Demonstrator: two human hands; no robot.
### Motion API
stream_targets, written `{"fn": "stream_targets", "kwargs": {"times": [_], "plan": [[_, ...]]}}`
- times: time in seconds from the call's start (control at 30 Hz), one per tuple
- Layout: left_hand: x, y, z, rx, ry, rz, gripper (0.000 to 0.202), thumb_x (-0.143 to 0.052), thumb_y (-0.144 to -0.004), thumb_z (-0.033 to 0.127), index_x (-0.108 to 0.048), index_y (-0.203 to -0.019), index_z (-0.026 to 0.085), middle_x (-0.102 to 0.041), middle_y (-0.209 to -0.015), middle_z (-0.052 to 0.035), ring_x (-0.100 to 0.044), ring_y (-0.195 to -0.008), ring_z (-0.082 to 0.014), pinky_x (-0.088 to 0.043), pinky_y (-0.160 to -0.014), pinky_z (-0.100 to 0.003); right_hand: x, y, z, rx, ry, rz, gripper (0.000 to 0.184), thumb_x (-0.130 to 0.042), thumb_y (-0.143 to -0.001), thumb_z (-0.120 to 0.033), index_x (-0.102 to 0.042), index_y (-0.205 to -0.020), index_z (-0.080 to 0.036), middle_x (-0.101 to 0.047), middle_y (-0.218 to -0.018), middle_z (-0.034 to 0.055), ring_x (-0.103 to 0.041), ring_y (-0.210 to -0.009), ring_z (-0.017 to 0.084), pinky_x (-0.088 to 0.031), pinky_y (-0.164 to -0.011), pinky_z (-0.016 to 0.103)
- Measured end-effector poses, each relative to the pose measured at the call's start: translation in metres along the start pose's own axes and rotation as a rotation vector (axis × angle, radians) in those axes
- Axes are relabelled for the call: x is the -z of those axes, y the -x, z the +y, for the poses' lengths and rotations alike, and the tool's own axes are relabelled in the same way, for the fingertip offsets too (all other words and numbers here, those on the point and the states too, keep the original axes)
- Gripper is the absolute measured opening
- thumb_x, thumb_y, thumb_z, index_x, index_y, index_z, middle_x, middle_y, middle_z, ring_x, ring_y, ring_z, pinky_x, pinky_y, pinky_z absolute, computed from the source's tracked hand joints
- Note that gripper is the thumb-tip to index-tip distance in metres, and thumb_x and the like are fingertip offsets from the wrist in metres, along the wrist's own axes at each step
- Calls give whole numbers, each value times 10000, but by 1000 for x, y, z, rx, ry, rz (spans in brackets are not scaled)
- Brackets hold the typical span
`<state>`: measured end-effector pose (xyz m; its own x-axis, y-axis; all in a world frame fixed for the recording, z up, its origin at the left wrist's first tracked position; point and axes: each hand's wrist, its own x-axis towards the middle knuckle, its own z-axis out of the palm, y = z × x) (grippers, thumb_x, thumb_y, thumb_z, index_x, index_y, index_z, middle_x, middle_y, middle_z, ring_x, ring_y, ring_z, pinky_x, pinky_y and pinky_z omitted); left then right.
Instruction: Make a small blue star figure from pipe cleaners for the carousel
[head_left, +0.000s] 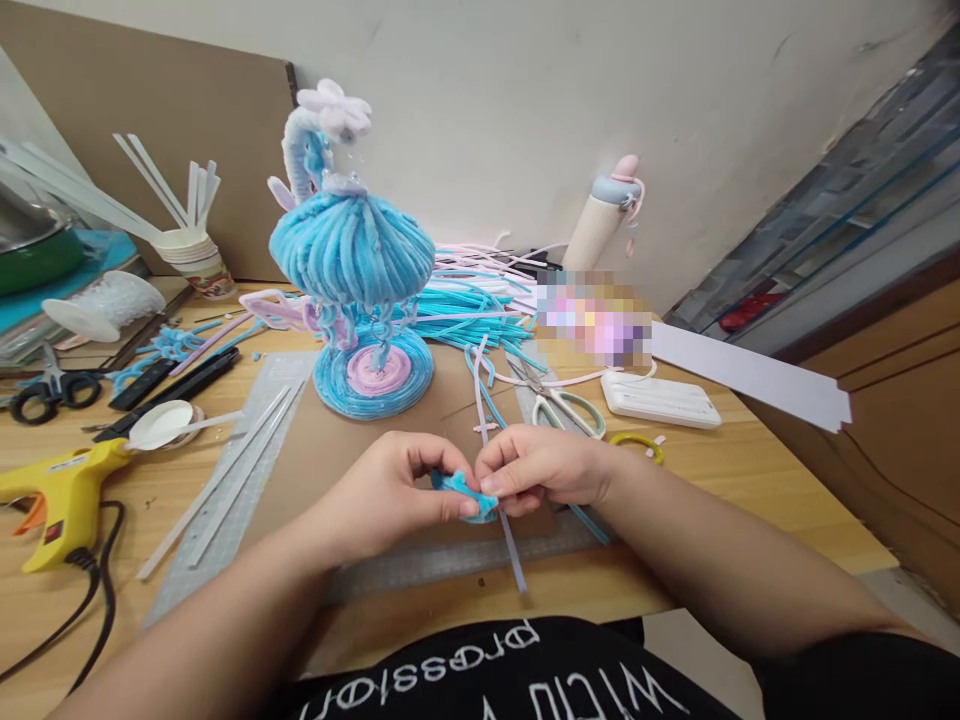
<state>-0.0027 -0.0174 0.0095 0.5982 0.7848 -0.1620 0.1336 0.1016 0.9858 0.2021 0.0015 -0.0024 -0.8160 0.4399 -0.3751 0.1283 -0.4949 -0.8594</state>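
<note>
Between my two hands is a small bent piece of blue pipe cleaner (466, 488). My left hand (405, 490) pinches its left part between thumb and fingers. On its right end, the thumb and fingertips of my right hand (544, 468) are closed. A lilac pipe cleaner (512, 550) runs beneath my right hand on the mat. Beyond my hands stands a blue fuzzy jellyfish-like lamp shape (352, 245) on a coiled round base (337, 385), with a pale flower (335, 108) on top. Scissors with pale handles (566, 412) lie just past my right hand.
A yellow hot glue gun (75, 490), clear glue sticks (225, 470) and black scissors (56, 385) lie on the left. Behind are loose blue pipe cleaners (465, 325), paper cups (195, 262) and a bottle (600, 220). A white power bank (660, 400) lies right.
</note>
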Motion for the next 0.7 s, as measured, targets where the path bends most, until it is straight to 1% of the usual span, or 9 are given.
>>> {"fn": "stream_targets", "kwargs": {"times": [0.07, 0.13, 0.17, 0.27, 0.37, 0.43, 0.53, 0.6, 0.7], "plan": [[2, -2, -3, 26, 155, 50, 132, -795, -643, 231, -703, -712, 165, -693, -694, -19, -602, -643, -139, -458, -629, -243, -2, -2, 1, 102, -75, 106, 235, -710, -738, -327, -570, -743, -139, -441, -538, -77, -263, -423, 30, -153, -409, 181], [4, -5, -7, 41, 296, 115, 142, -803, -640, 223, -693, -706, 162, -684, -681, -4, -595, -625, -120, -456, -631, -234, -6, -4, 2, 249, -26, 266, 208, -708, -751, -311, -574, -783, -155, -461, -579, -72, -277, -442, 34, -172, -408, 173], [4, -6, -8, 42, 355, 147, 143, -804, -644, 222, -689, -702, 160, -681, -683, 0, -596, -627, -114, -456, -640, -231, -8, -5, 1, 324, 39, 340, 191, -697, -761, -306, -581, -793, -158, -485, -603, -62, -315, -460, 40, -210, -417, 172], [3, -8, -10, 46, 521, 216, 148, -804, -653, 217, -684, -703, 147, -685, -690, -7, -606, -641, -112, -463, -651, -224, -15, -4, 1, 518, 372, 502, 105, -628, -808, -256, -608, -798, -154, -564, -688, -13, -474, -586, 83, -372, -534, 207], [0, -8, -11, 61, 645, 256, 154, -811, -645, 200, -679, -698, 140, -688, -667, -12, -609, -615, -107, -469, -620, -209, -21, 0, 1, 692, 780, 609, 86, -599, -830, -215, -627, -891, -161, -594, -781, 20, -538, -710, 125, -429, -657, 256], [-1, -9, -12, 77, 699, 276, 160, -816, -634, 191, -677, -691, 138, -690, -659, -11, -609, -594, -102, -470, -595, -200, -24, 2, 2, 749, 982, 652, 137, -613, -837, -232, -620, -952, -158, -592, -799, 29, -545, -727, 135, -430, -671, 265], [-2, -11, -13, 93, 740, 295, 160, -814, -634, 187, -675, -689, 131, -689, -659, -12, -605, -581, -96, -466, -569, -190, -25, 2, 4, 756, 1161, 727, 125, -599, -867, -254, -617, -920, -142, -581, -758, 28, -533, -690, 135, -407, -641, 260], [-3, -12, -13, 91, 756, 291, 150, -805, -648, 186, -669, -679, 131, -680, -650, -6, -599, -580, -91, -464, -570, -188, -24, 2, 6, 763, 1237, 756, 128, -571, -891, -259, -623, -879, -143, -572, -716, 21, -513, -655, 132, -383, -612, 257], [-3, -12, -12, 77, 761, 265, 136, -795, -664, 188, -673, -703, 143, -675, -658, 5, -598, -593, -92, -466, -596, -200, -23, 2, 7, 778, 1274, 757, 142, -544, -910, -252, -632, -871, -148, -573, -697, 19, -504, -640, 130, -374, -600, 255]]}}
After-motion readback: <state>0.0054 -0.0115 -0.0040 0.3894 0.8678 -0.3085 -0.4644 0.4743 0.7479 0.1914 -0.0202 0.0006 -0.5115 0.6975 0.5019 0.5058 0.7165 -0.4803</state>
